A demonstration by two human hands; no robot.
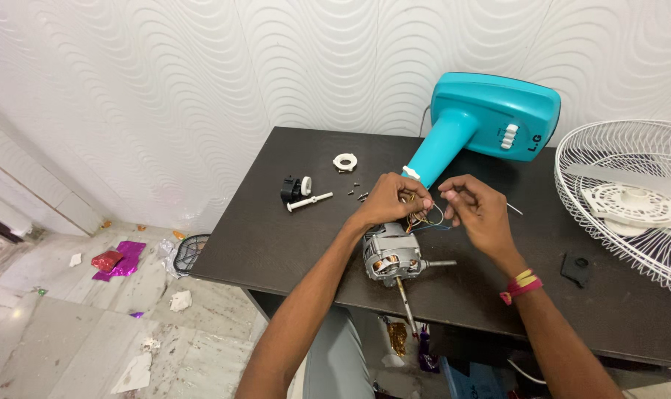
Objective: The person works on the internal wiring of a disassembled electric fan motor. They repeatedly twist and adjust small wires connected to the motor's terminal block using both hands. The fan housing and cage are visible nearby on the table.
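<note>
The left hand point(393, 199) is pinched shut on a bundle of thin coloured wires point(423, 219), and the right hand point(477, 209) has its fingertips drawn together just beside it, though whether they actually grasp a wire cannot be told; the wires run down into a grey fan motor point(392, 256) lying directly below the left hand on the dark table point(276, 229), its shaft pointing toward the near edge. Well to the left of the grip lie a small black part point(290, 189) and a white pin-like piece point(310, 201), touching or nearly so; nearer, a few loose screws point(360, 195) sit just left of the left hand, with a white ring point(345, 162) beyond them. Just behind the hands leans the turquoise fan base point(491, 118), its neck reaching down to the wires; to the right of the right hand sits a small black piece point(576, 269), and beyond it the white wire fan guard point(631, 199).
</note>
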